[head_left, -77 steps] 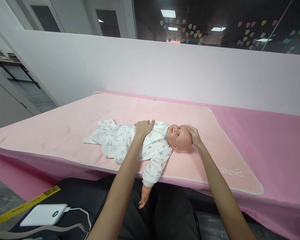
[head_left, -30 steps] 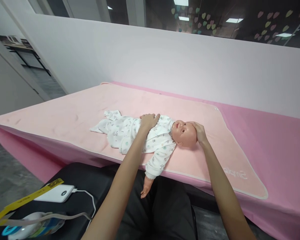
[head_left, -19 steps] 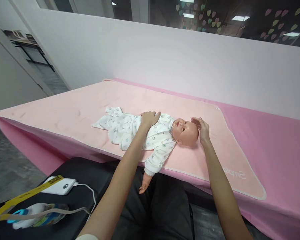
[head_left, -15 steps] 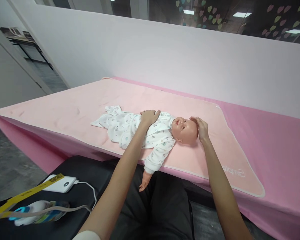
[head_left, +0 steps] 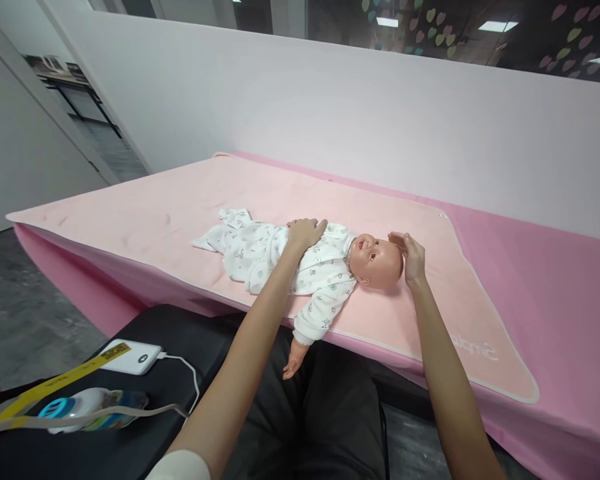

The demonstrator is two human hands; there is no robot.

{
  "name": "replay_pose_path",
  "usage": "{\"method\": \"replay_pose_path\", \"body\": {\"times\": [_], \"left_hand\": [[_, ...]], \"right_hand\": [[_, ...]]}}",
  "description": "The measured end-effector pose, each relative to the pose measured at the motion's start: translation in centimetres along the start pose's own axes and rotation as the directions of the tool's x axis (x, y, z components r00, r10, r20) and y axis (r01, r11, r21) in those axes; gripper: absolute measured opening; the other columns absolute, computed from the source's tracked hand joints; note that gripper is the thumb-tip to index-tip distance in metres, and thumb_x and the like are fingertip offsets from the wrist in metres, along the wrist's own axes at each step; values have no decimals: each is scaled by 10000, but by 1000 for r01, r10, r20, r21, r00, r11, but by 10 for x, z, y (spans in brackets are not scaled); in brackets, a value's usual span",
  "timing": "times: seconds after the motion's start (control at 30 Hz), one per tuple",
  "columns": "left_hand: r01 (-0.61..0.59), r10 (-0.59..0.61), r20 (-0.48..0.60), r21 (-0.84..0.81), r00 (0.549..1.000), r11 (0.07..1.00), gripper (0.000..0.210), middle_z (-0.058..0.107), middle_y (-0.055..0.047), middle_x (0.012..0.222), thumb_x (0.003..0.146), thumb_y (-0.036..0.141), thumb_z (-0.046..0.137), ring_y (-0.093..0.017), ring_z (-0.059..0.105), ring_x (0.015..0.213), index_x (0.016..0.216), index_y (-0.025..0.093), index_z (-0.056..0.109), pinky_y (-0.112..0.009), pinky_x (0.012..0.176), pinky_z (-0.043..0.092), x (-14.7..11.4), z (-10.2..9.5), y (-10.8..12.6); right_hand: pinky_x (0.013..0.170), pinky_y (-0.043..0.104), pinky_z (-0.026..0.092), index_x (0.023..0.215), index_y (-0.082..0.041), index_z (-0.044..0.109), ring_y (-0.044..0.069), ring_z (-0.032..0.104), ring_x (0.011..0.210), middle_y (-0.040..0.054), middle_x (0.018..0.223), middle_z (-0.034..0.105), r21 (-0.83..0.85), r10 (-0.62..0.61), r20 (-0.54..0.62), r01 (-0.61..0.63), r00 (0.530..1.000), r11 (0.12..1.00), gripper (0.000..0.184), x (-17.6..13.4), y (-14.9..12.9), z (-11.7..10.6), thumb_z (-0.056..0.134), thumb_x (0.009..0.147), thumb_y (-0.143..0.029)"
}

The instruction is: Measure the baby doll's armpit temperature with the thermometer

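Note:
A baby doll (head_left: pixel 325 267) in a white patterned outfit lies on its back on a pale pink mat (head_left: pixel 155 200), its head to the right. One of its arms hangs past the table's near edge. My left hand (head_left: pixel 306 233) rests flat on the doll's chest, fingers stretched out. Beside the crown of the doll's head is my right hand (head_left: pixel 411 257), its fingers extended and curved around the top; whether it touches the head I cannot tell.
A pink cloth (head_left: pixel 555 280) covers the table under the mat, against a white wall (head_left: pixel 330 113). To the lower left, a black seat (head_left: pixel 180 333) holds a white power bank (head_left: pixel 133 358) with a cable, a bottle (head_left: pixel 93 407) and a yellow strap (head_left: pixel 65 381).
My right hand has lifted slightly away from the doll's head. The left hand stays on the chest. The whole view has shifted a little.

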State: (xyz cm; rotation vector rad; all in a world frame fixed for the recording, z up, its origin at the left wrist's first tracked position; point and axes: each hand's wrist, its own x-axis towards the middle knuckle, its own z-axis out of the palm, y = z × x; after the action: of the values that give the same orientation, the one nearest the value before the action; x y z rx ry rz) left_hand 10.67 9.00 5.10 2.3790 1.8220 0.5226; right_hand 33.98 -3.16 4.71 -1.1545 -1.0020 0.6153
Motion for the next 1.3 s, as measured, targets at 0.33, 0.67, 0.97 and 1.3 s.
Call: {"method": "replay_pose_path", "body": {"times": [0.33, 0.67, 0.97, 1.3], "left_hand": [[-14, 14, -6, 9, 1000, 1000, 617, 673, -172, 938, 866, 513, 202, -297, 590, 955, 925, 130, 683, -426, 906, 340, 2, 2, -1], [-15, 15, -3, -1, 1000, 1000, 618, 673, -171, 934, 863, 514, 203, -294, 591, 958, 924, 128, 682, -423, 906, 333, 2, 2, -1], [-11, 11, -1, 3, 1000, 1000, 611, 676, -161, 927, 863, 517, 202, -287, 596, 944, 912, 139, 680, -430, 905, 340, 0, 0, 0], [-8, 8, 0, 16, 1000, 1000, 615, 676, -160, 933, 863, 521, 197, -283, 592, 957, 915, 145, 682, -417, 906, 342, 1, 2, -1]], "right_hand": [[864, 340, 450, 810, -167, 699, 215, 609, 937, 56, 941, 701, -87, 72, 185, -56, 980, 995, 395, -4, -1, 5, 576, 695, -525], [850, 336, 458, 804, -167, 690, 216, 620, 909, 51, 916, 704, -60, 92, 184, -82, 979, 995, 355, -4, -1, 4, 579, 701, -489], [821, 318, 478, 776, -172, 690, 200, 636, 852, 39, 854, 713, -8, 152, 176, -153, 973, 988, 289, -3, -4, 4, 578, 715, -432], [841, 338, 461, 755, -173, 688, 216, 623, 886, 45, 879, 709, -59, 96, 158, -88, 983, 994, 333, -6, -4, 6, 576, 695, -481]]}}
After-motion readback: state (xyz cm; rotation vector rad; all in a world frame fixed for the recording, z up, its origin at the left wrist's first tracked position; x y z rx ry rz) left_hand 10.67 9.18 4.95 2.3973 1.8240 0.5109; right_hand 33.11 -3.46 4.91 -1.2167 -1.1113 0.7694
